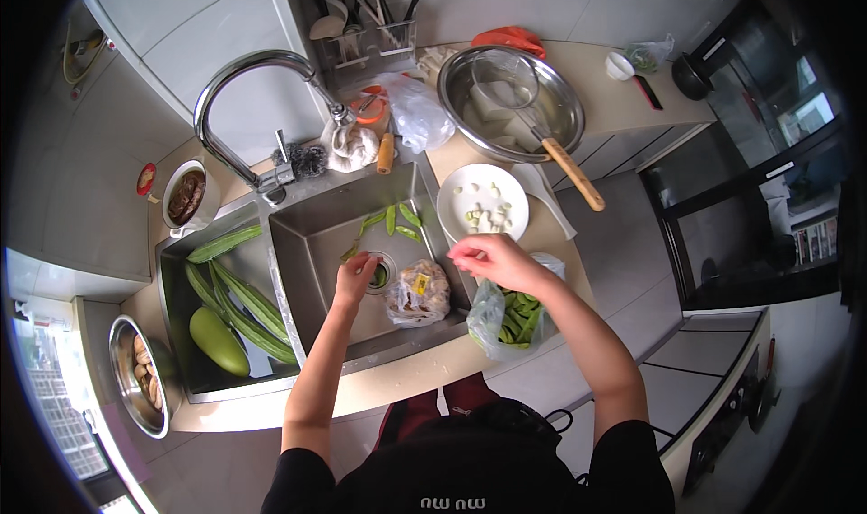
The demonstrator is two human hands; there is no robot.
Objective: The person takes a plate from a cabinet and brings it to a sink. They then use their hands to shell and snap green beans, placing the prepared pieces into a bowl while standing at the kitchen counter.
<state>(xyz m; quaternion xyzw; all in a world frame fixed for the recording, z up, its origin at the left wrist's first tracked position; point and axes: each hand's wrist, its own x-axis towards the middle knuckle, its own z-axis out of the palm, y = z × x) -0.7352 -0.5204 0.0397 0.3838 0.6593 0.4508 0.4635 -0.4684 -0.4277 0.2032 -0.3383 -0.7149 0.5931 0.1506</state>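
My left hand [355,275] is over the right sink basin with its fingertips together, near the drain [379,271]; whether it pinches something small cannot be made out. Green bean pods [391,220] lie on the basin floor beyond it. Just right of the drain sits a clear plastic bag of light brown food [420,293] with a yellow label. My right hand [484,256] hovers at the near edge of a white plate [449,206] that bears pale shelled beans [490,218]; its fingers are curled. Below that wrist, an open plastic bag [484,317] holds more green pods [518,321].
Ridged gourds [254,300] and a smooth green gourd [219,341] fill the left basin. The faucet [257,57] arches behind. A steel bowl [579,107] holds white chunks in water, with a wood-handled strainer [572,174] across it. Another steel bowl [122,372] stands far left.
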